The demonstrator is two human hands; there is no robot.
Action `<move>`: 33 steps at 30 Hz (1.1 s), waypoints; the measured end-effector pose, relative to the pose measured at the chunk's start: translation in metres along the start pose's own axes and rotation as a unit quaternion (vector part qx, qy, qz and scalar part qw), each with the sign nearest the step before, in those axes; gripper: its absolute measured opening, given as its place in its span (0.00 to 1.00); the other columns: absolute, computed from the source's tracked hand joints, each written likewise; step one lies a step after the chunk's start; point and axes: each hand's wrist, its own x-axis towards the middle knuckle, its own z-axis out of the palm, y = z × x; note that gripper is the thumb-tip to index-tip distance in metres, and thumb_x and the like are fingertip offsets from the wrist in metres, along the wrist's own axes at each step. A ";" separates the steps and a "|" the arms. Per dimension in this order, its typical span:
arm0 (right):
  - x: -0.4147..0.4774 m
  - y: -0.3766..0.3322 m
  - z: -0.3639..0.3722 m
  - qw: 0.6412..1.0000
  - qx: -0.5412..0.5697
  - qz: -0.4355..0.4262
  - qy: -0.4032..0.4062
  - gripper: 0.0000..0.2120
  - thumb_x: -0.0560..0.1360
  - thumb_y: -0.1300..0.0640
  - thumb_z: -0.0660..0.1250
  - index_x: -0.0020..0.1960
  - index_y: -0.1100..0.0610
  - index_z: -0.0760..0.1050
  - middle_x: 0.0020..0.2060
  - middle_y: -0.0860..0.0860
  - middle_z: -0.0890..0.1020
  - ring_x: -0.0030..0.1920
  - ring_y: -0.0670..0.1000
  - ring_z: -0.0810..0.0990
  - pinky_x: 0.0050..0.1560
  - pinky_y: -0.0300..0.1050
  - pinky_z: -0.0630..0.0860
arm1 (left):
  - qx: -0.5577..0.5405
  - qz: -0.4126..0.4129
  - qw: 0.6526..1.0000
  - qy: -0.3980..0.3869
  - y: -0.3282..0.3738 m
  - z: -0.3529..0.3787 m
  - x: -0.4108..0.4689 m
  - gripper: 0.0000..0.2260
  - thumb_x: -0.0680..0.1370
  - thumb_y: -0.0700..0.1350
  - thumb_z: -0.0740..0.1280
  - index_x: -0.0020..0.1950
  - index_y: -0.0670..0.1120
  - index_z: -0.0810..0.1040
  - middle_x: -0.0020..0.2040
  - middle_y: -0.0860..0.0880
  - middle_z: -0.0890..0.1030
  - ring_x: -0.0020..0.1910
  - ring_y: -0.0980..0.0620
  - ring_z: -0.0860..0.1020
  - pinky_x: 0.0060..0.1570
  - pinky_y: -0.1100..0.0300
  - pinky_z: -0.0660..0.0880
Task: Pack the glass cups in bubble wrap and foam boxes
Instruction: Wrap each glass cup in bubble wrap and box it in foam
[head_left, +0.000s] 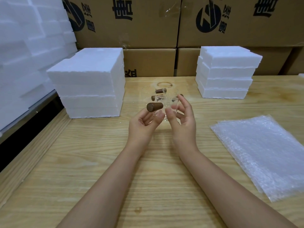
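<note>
I hold a clear glass cup (166,109) with a brown wooden handle (154,106) above the table's middle. My left hand (144,124) grips it from below with curled fingers, just under the handle. My right hand (182,119) curls round its right side. Behind it stand more glass cups (158,94) with brown handles, hard to separate because the glass is clear. A stack of bubble wrap sheets (263,153) lies flat at the right. Two piles of white foam boxes stand behind, the big foam pile (92,83) at left, the smaller foam pile (225,73) at right.
The wooden table (102,162) reaches to its raised left edge (32,145). Brown cardboard cartons (148,30) line the back wall. More white foam blocks (24,55) are heaped at the far left.
</note>
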 end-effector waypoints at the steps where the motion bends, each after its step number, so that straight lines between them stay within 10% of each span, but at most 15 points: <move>1: 0.000 0.000 0.000 1.000 0.011 0.009 -0.005 0.21 0.72 0.50 0.70 0.63 0.40 0.70 0.56 0.53 0.76 0.49 0.41 0.79 0.50 0.35 0.76 | 0.006 0.009 1.000 -0.002 0.001 -0.001 0.000 0.12 0.69 0.49 0.75 0.51 0.55 0.84 0.51 0.55 0.85 0.54 0.57 0.82 0.52 0.65 0.77; 10: 0.005 -0.002 -0.004 0.983 0.114 0.130 -0.060 0.28 0.74 0.49 0.63 0.70 0.62 0.68 0.64 0.60 0.76 0.63 0.59 0.77 0.62 0.53 0.76 | -0.082 -0.128 0.988 -0.019 0.000 -0.002 0.004 0.20 0.73 0.57 0.63 0.60 0.48 0.78 0.56 0.48 0.84 0.59 0.50 0.80 0.60 0.57 0.76; 15: 0.006 -0.002 -0.009 0.989 0.063 0.106 -0.085 0.21 0.73 0.47 0.64 0.63 0.56 0.77 0.62 0.55 0.79 0.62 0.50 0.78 0.62 0.47 0.75 | -0.080 -0.117 0.990 -0.014 0.002 -0.002 0.003 0.17 0.70 0.55 0.68 0.54 0.48 0.81 0.51 0.49 0.85 0.55 0.51 0.82 0.52 0.60 0.79; 19: 0.010 0.000 -0.008 0.999 -0.011 0.036 0.024 0.12 0.80 0.63 0.60 0.57 0.50 0.76 0.52 0.55 0.83 0.47 0.48 0.81 0.50 0.45 0.79 | -0.053 -0.094 0.993 0.038 0.003 0.000 0.003 0.26 0.67 0.52 0.72 0.62 0.41 0.76 0.49 0.49 0.85 0.50 0.54 0.83 0.48 0.62 0.80; 23: 0.008 -0.005 -0.016 0.983 -0.113 -0.141 0.028 0.13 0.79 0.50 0.53 0.54 0.50 0.75 0.41 0.47 0.81 0.39 0.45 0.78 0.42 0.41 0.74 | 0.002 -0.084 0.993 0.078 0.003 0.002 0.004 0.18 0.76 0.42 0.70 0.64 0.38 0.74 0.47 0.49 0.83 0.44 0.57 0.83 0.45 0.64 0.80; 27: 0.010 -0.003 -0.020 0.872 -0.388 -0.297 0.001 0.13 0.78 0.54 0.58 0.45 0.62 0.77 0.36 0.52 0.81 0.37 0.53 0.78 0.42 0.50 0.73 | 0.041 -0.070 0.995 0.059 0.001 0.005 0.001 0.19 0.76 0.42 0.70 0.65 0.39 0.74 0.49 0.49 0.82 0.45 0.58 0.82 0.46 0.63 0.80; 33: 0.014 -0.006 -0.024 0.915 -0.364 -0.164 0.057 0.18 0.80 0.56 0.53 0.34 0.60 0.68 0.34 0.52 0.84 0.28 0.55 0.76 0.32 0.51 0.72 | 0.109 -0.030 0.993 0.036 0.001 0.010 -0.004 0.18 0.73 0.42 0.74 0.59 0.51 0.73 0.58 0.49 0.80 0.51 0.63 0.80 0.47 0.69 0.76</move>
